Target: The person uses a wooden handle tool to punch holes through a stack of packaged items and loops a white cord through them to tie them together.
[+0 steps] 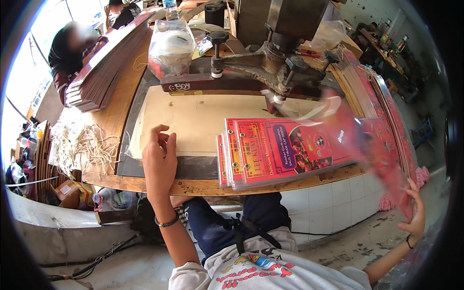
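Observation:
My left hand (160,150) rests on the near left edge of a pale board (188,111), its fingers loosely bent and apart, with nothing in them. Out to the right, past the table edge, my right hand (413,208) grips the corner of a red printed sheet in clear plastic (382,159). That sheet is tilted and smeared by motion. Below its far end lies a fanned stack of red printed sheets (285,150) in clear plastic, with metal eyelets along their left edges. Over the board stands a dark metal press (275,67) with a crossbar and knobs.
White strings (79,140) hang off the table's left side beside a tall stack of sheets (106,67). A clear bag (170,48) stands behind the board. More stacked sheets (377,96) lie at the right. Another person (70,53) sits at the far left.

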Available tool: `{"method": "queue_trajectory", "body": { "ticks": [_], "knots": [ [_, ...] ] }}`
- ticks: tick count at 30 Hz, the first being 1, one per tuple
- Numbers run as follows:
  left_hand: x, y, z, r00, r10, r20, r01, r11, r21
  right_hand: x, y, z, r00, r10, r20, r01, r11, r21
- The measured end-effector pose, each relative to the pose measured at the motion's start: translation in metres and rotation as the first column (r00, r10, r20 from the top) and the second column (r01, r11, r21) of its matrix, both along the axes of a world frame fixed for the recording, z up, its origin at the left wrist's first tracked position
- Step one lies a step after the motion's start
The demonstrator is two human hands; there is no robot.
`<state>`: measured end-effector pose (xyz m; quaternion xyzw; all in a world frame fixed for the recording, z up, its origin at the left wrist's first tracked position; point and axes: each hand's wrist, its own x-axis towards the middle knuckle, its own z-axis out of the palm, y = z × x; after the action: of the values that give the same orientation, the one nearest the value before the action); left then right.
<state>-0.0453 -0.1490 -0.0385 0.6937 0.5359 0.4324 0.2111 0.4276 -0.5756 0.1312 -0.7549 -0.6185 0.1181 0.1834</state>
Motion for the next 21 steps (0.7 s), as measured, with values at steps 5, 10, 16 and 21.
{"method": "queue_trajectory", "body": {
  "ticks": [5,10,16,21],
  "knots": [
    [-0.001,0.0,-0.003,0.999,-0.01,-0.033,0.01,1.0,-0.005,0.105,-0.11,-0.016,0.972,-0.226,-0.058,0.233,0.936,0.264],
    [0.0,0.001,-0.005,0.997,-0.024,-0.07,0.024,1.0,0.008,0.188,-0.078,-0.013,0.896,-0.418,0.148,0.316,0.836,0.448],
    [0.005,0.001,-0.003,0.998,-0.01,-0.067,0.007,0.999,-0.046,0.296,-0.01,-0.032,0.772,-0.537,0.34,0.358,0.809,0.466],
    [0.0,0.003,-0.003,0.999,0.0,-0.036,-0.003,0.998,-0.066,0.308,0.038,-0.096,0.819,-0.555,0.147,0.554,0.831,0.052]
  ]
}}
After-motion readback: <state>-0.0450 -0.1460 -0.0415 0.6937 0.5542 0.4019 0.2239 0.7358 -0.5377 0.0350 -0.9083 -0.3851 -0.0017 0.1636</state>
